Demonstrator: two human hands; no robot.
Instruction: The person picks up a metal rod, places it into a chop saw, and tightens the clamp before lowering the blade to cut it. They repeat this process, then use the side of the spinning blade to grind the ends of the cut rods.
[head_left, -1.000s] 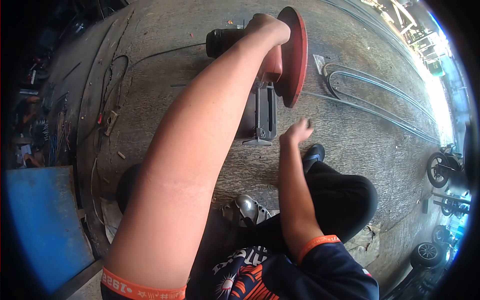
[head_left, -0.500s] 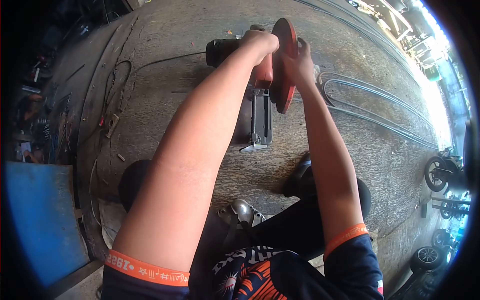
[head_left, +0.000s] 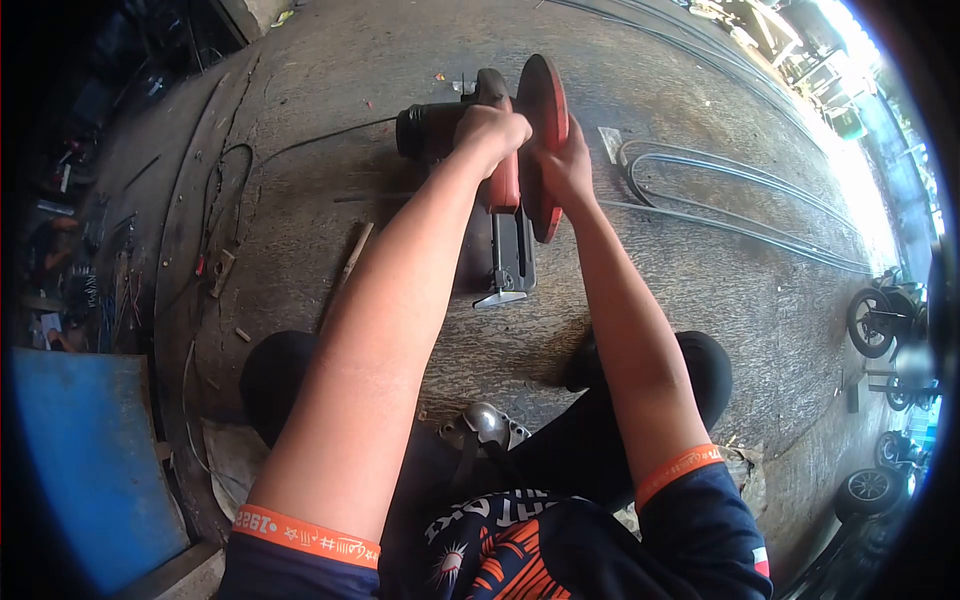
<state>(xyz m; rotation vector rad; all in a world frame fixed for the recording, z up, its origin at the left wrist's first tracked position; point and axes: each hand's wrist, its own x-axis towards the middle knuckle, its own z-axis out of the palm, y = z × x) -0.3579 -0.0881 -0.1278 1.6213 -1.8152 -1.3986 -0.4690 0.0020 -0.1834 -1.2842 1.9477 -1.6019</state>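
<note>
Orange cuffs (head_left: 305, 537) edge the short dark sleeves of a person seated on a worn brown floor (head_left: 730, 270), legs folded, both bare arms reaching forward. A silver dome (head_left: 487, 422) with dark straps sits between the legs. Off to the left is a blue panel (head_left: 90, 440).

Ahead, on the floor, is a red saw (head_left: 505, 185), with a grey base (head_left: 515, 250) pointing back toward the person. A thin stick (head_left: 355, 252) lies left of it, partly behind the left forearm. The left hand (head_left: 492, 135) is closed, fingers curled over the top of the saw. The right hand (head_left: 568, 165) touches the rim of a big red disc (head_left: 543, 100), which stands on edge at the saw's right side; its fingers are partly hidden, so how far it is open cannot be told.

A black motor (head_left: 425, 130) juts out to the saw's left, and a dark cord (head_left: 330, 135) runs from it across the floor. To the right, long bent rods (head_left: 720, 165) stretch away toward a parked motorcycle (head_left: 878, 320), with bright light beyond.
</note>
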